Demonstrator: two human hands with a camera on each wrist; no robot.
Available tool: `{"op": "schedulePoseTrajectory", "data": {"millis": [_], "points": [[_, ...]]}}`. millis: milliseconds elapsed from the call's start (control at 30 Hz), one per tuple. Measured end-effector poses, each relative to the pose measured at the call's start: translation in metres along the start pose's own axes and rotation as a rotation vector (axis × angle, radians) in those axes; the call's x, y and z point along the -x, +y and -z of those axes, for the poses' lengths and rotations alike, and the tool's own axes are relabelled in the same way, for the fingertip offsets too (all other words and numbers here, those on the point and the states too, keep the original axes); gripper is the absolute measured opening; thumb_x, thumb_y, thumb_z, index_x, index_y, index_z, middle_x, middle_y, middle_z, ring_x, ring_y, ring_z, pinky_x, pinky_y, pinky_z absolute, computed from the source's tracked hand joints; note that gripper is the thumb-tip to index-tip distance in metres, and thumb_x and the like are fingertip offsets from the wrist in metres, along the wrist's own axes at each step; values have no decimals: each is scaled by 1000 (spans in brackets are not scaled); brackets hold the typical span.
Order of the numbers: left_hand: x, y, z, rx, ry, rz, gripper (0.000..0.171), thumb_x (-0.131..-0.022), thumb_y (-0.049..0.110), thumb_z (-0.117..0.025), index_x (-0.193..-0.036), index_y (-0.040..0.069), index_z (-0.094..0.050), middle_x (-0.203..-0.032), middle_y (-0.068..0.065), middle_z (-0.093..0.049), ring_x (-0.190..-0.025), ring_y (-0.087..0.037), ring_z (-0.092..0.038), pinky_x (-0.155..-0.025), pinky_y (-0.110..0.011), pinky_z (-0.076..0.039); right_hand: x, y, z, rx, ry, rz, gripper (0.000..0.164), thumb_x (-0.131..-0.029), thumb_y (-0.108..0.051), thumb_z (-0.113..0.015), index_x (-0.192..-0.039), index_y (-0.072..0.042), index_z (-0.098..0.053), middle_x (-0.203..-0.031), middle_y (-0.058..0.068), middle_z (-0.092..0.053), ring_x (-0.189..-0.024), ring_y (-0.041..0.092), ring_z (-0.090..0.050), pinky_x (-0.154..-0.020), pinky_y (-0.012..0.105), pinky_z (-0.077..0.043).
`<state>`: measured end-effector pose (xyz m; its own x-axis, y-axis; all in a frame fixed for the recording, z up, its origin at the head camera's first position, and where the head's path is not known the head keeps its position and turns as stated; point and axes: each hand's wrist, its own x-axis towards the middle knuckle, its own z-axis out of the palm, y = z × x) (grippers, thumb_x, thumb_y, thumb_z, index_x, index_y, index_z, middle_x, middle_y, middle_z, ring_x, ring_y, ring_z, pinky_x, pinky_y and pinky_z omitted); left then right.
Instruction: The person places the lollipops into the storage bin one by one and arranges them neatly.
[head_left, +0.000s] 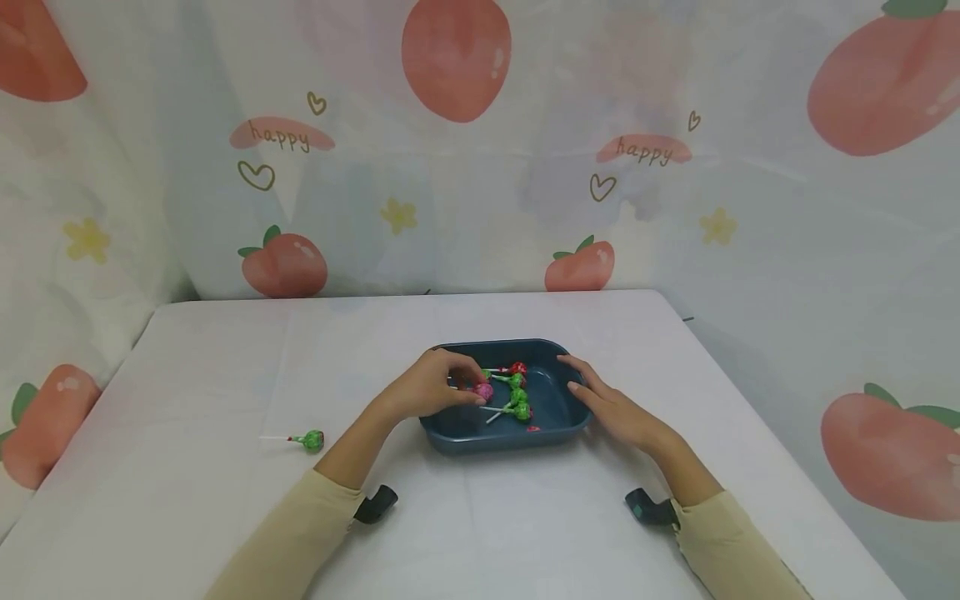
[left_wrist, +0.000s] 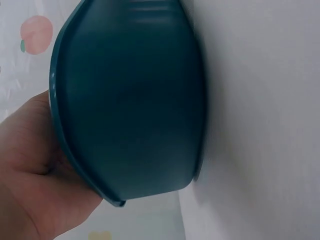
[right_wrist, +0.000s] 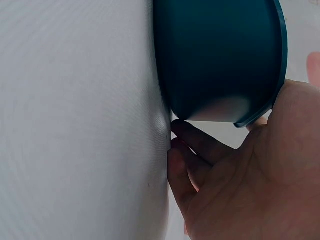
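A dark blue-green rectangular basin stands on the white table, with several lollipops inside. My left hand reaches over its left end and pinches a pink lollipop between thumb and fingers. Beside it lie green lollipops and a red one, their white sticks pointing mostly left. My right hand holds the basin's right end, with digits over the rim and other fingers outside, low by the table in the right wrist view. In the left wrist view the basin's wall hides the left fingertips.
A single green lollipop lies on the table left of the basin, near my left forearm. A small red scrap is at the basin's front. A peach-printed curtain hangs behind the table.
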<state>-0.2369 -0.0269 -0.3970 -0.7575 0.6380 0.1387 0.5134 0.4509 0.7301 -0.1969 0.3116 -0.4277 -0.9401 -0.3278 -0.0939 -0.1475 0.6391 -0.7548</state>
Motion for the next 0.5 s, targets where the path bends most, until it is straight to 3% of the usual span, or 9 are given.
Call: {"op": "schedulePoseTrajectory", "data": {"millis": [500], "points": [[-9, -2, -18, -58, -13, 13, 14, -89, 13, -84, -100, 16, -77, -89, 9, -69, -84, -11, -62, -77, -29, -52, 0, -2, 0, 0, 3, -5, 54, -112, -48, -34, -163, -38, -19, -170, 13, -16, -153, 45, -16, -111, 76, -15]]}}
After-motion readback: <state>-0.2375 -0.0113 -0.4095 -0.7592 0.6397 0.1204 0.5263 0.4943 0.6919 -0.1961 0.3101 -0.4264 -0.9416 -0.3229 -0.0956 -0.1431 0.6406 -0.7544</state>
